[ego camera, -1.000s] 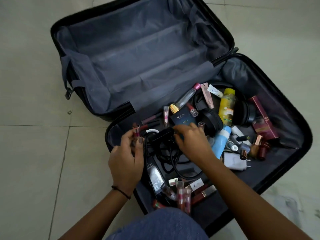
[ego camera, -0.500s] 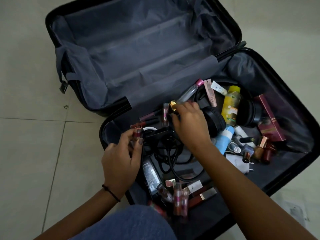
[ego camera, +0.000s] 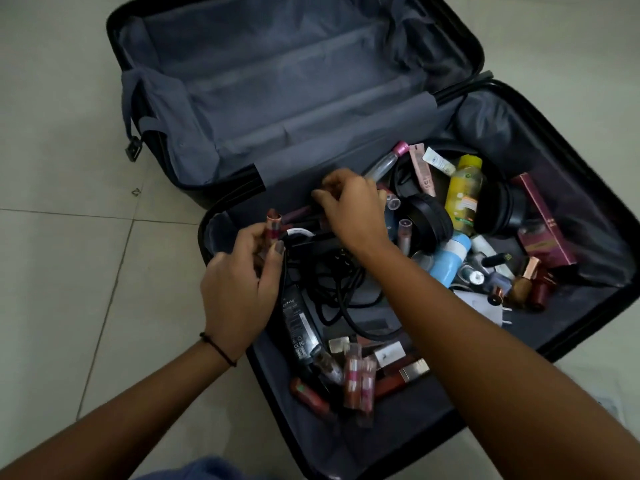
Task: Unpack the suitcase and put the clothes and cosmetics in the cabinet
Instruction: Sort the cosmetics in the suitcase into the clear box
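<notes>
Right grip (ego camera: 349,209) shifted from cable tangle (ego camera: 332,289) to suitcase (ego camera: 277,81) hinge side, fingers curled, contents unclear; left grip (ego camera: 239,289) still pinching lipstick (ego camera: 273,225).

Right hand (ego camera: 349,209) hides item under curled fingers; suitcase lid (ego camera: 277,81) cut off at top edge.

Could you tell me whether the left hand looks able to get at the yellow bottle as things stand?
Probably not easily: the left hand is gripping a lipstick tube, and the right forearm lies between it and the yellow bottle.
</notes>
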